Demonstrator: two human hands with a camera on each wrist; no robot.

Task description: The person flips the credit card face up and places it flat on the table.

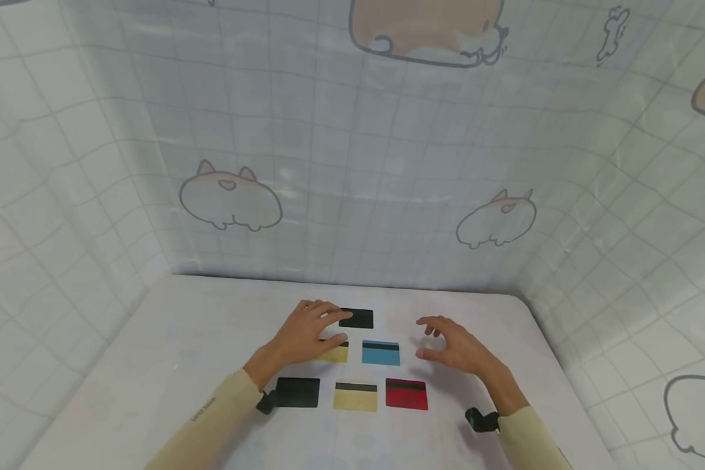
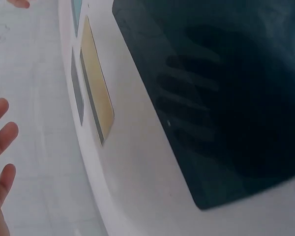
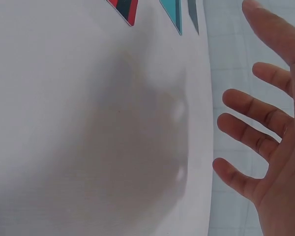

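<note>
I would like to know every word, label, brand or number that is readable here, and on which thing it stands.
Readable: none.
Left sleeve: a small dark mark, perhaps lettering, too small and blurred to read.
Cards: no readable text.
Backdrop: cartoon animals and grid lines, no readable words.

blue card (image 1: 380,357) and red card (image 1: 407,398), both dark-striped

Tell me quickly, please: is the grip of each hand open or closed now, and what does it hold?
Left hand: open, holding nothing.
Right hand: open, holding nothing, beside the blue card.
</note>
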